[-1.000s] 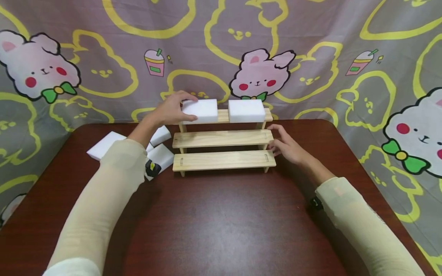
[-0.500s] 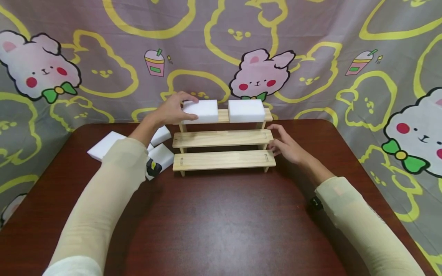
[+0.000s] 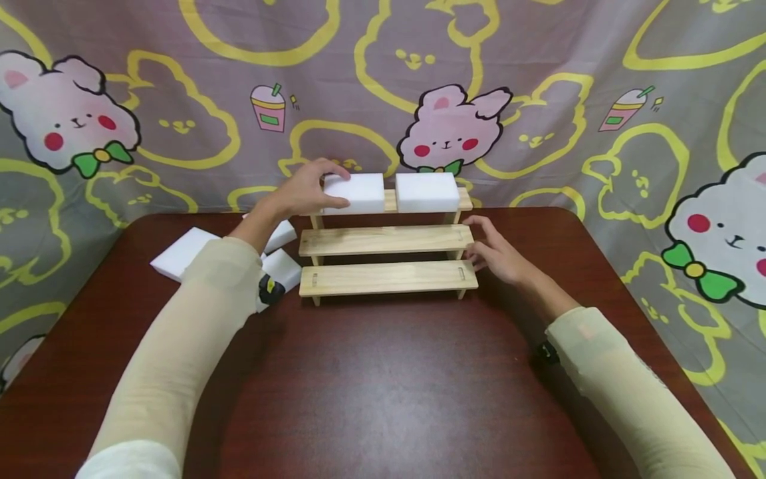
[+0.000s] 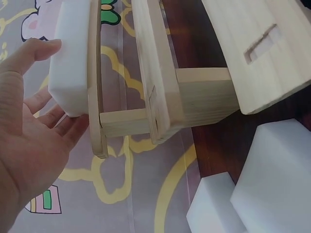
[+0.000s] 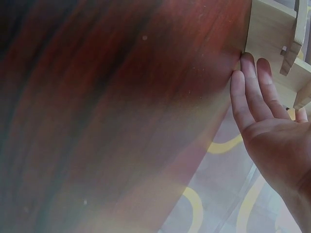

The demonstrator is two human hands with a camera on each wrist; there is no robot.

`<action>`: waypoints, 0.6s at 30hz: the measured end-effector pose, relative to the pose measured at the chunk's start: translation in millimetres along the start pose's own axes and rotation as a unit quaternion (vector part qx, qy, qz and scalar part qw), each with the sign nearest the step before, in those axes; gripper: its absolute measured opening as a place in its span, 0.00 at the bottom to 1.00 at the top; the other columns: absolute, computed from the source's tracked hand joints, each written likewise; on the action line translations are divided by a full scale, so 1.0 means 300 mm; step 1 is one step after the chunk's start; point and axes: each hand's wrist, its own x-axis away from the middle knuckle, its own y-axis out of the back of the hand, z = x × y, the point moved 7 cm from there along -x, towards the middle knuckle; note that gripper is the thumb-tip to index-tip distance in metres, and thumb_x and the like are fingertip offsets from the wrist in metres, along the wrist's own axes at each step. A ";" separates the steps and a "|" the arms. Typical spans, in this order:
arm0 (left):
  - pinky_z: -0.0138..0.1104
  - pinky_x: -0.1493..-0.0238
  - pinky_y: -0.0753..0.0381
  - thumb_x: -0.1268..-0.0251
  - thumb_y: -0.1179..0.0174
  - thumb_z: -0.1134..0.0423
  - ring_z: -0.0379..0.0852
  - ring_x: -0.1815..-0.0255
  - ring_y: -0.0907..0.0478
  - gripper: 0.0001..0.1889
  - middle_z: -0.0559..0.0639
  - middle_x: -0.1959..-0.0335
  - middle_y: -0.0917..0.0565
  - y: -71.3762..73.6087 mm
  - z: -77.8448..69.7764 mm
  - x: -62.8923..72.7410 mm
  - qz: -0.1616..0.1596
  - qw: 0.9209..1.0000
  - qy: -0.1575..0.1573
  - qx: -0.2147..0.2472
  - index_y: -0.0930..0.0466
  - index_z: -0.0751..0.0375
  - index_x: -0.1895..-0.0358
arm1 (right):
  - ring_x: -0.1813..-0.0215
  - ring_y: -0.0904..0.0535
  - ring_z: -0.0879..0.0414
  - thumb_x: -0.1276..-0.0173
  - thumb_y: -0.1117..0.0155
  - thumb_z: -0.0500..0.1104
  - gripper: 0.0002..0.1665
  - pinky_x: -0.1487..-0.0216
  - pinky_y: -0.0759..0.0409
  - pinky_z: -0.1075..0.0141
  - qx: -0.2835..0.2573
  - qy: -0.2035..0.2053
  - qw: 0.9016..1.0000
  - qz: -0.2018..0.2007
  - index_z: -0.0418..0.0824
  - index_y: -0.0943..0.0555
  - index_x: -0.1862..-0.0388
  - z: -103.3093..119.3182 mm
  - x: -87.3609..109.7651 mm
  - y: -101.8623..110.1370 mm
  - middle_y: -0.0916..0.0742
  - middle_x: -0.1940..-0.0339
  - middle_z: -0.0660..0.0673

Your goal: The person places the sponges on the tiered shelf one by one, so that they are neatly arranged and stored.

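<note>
A three-tier wooden rack (image 3: pixel 389 276) stands near the back of the table. On its top tier sit two white foam blocks side by side, with a narrow gap between them. My left hand (image 3: pixel 301 191) holds the left foam block (image 3: pixel 359 191) by its outer end. The left wrist view shows the thumb on one face of that block (image 4: pixel 73 58) and the fingers around the other side. The right foam block (image 3: pixel 427 191) lies untouched. At the rack's right end, my right hand (image 3: pixel 501 258) has its fingertips at the side panel (image 5: pixel 269 29), fingers fairly straight.
Several more white blocks lie on the table left of the rack, among them a larger flat one (image 3: pixel 185 251) and one close to the rack (image 3: pixel 284 267), partly hidden by my left arm. A patterned curtain (image 3: pixel 347 86) hangs behind the dark red table (image 3: pixel 407 372).
My left hand has slid the left foam block a little to the right along the top tier, narrowing the gap. My right hand has stayed at the rack's right end.
</note>
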 end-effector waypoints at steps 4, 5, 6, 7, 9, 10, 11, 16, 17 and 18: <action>0.50 0.32 0.33 0.40 0.27 0.65 0.59 0.35 0.32 0.31 0.65 0.30 0.30 -0.002 -0.002 0.000 -0.001 1.000 -0.002 0.001 0.24 0.70 0.34 | 0.63 0.21 0.50 0.23 0.54 0.36 0.29 0.58 0.17 0.56 -0.001 0.001 1.000 0.000 0.38 0.45 0.26 0.000 -0.001 0.000 0.22 0.62 0.28; 0.49 0.32 0.33 0.40 0.27 0.65 0.59 0.35 0.32 0.31 0.65 0.30 0.30 -0.002 -0.003 0.001 -0.001 1.000 -0.003 0.002 0.24 0.70 0.34 | 0.63 0.21 0.50 0.23 0.54 0.36 0.29 0.58 0.17 0.55 -0.001 0.001 1.000 0.000 0.38 0.45 0.26 0.000 -0.001 0.000 0.22 0.62 0.28; 0.50 0.33 0.33 0.40 0.27 0.64 0.59 0.36 0.32 0.31 0.65 0.30 0.30 -0.002 -0.003 0.001 -0.001 1.000 -0.003 0.001 0.24 0.70 0.34 | 0.63 0.21 0.50 0.23 0.54 0.36 0.29 0.58 0.17 0.55 -0.002 0.001 1.000 0.000 0.38 0.45 0.26 0.000 -0.001 -0.001 0.22 0.62 0.28; 0.50 0.33 0.33 0.40 0.27 0.64 0.59 0.35 0.32 0.31 0.65 0.30 0.30 -0.002 -0.003 0.002 -0.001 1.000 -0.003 0.000 0.24 0.70 0.34 | 0.63 0.21 0.50 0.23 0.54 0.36 0.29 0.58 0.17 0.55 -0.003 0.001 1.000 0.001 0.38 0.45 0.26 0.000 -0.001 -0.001 0.22 0.62 0.28; 0.50 0.32 0.33 0.40 0.27 0.64 0.59 0.35 0.33 0.30 0.65 0.30 0.30 -0.003 -0.002 0.002 0.000 1.000 -0.003 0.000 0.24 0.70 0.35 | 0.63 0.21 0.50 0.22 0.54 0.36 0.29 0.58 0.17 0.54 -0.003 0.001 1.000 0.002 0.38 0.45 0.26 0.000 -0.001 -0.002 0.22 0.61 0.28; 0.50 0.32 0.33 0.39 0.27 0.65 0.59 0.35 0.33 0.30 0.65 0.30 0.31 -0.003 -0.002 0.003 0.000 1.000 -0.003 0.000 0.24 0.70 0.35 | 0.62 0.21 0.50 0.22 0.54 0.36 0.29 0.58 0.17 0.54 -0.002 0.001 1.000 0.002 0.38 0.45 0.25 0.000 -0.002 -0.002 0.22 0.61 0.28; 0.51 0.32 0.33 0.39 0.28 0.65 0.60 0.35 0.33 0.29 0.65 0.30 0.31 -0.003 -0.002 0.003 0.000 1.000 -0.003 0.002 0.24 0.70 0.35 | 0.62 0.21 0.50 0.22 0.54 0.36 0.29 0.58 0.17 0.54 -0.002 0.000 1.000 0.002 0.38 0.45 0.26 0.000 -0.002 -0.003 0.22 0.61 0.28; 0.52 0.33 0.32 0.40 0.28 0.66 0.60 0.36 0.32 0.28 0.66 0.30 0.30 -0.002 -0.003 0.000 -0.004 1.000 -0.008 0.011 0.24 0.71 0.37 | 0.62 0.21 0.50 0.22 0.54 0.36 0.29 0.58 0.17 0.53 -0.001 0.001 1.000 0.003 0.38 0.46 0.26 0.000 -0.002 -0.002 0.22 0.61 0.27; 0.52 0.33 0.31 0.40 0.28 0.67 0.60 0.36 0.32 0.28 0.66 0.31 0.30 -0.002 -0.002 -0.002 -0.005 1.000 -0.010 0.013 0.24 0.71 0.37 | 0.62 0.21 0.50 0.22 0.54 0.36 0.29 0.57 0.17 0.53 -0.001 0.001 1.000 0.002 0.38 0.46 0.26 -0.001 -0.002 -0.002 0.22 0.61 0.28; 0.52 0.34 0.31 0.40 0.28 0.67 0.60 0.36 0.32 0.28 0.66 0.31 0.30 -0.002 -0.003 -0.002 -0.006 1.000 -0.012 0.015 0.24 0.71 0.37 | 0.62 0.21 0.50 0.22 0.54 0.36 0.29 0.58 0.17 0.53 -0.001 0.001 1.000 0.002 0.38 0.45 0.26 -0.001 -0.002 -0.002 0.22 0.61 0.28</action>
